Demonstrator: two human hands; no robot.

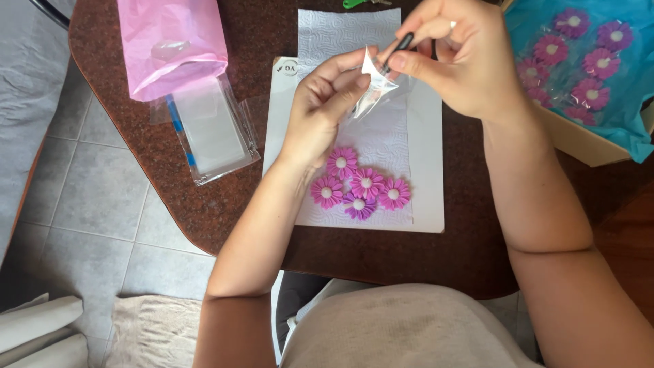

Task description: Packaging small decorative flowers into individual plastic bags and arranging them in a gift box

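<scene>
small clear bag (375,92): held up above the desk, between both hands, over the paper towel. Thin crinkly film, near weightless, limp, slick; likely to slip or fold shut if pinched loosely.
left hand (325,102): fingers closed in a pinch on the bag's left side, thumb and forefinger at the upturned white flap (368,65).
right hand (455,58): closed around a thin dark tool (398,49), tip at the bag's mouth; other fingers touch the film on the right.
grip point (judgement): best taken at the mouth edges, one side each, so the opening stays spread; the middle would just crumple.
tool: slim, stiff, dark; cannot tell whether tweezers or a pen.
flowers (360,187): cluster of five pink and purple daisy shapes with white centres, lying flat on the paper towel just below the left wrist. Look small, light, possibly soft and easy to dent; take by the rim, not the petals' face.
paper towel (340,34): white, embossed, on a white sheet (428,170) on the desk (136,136).
pink bag (170,44): upper left, overlapping a stack of clear sleeves (214,129); well apart from the hands.
box (586,140): right edge, lined with blue tissue, holds bagged flowers (589,61) of the same kind.
green item (354,3): top edge, partly cut off.
obstructions: left forearm passes just beside the loose flowers; a dropped wrist could scatter them. Nothing else between the hands and the cluster.
</scene>
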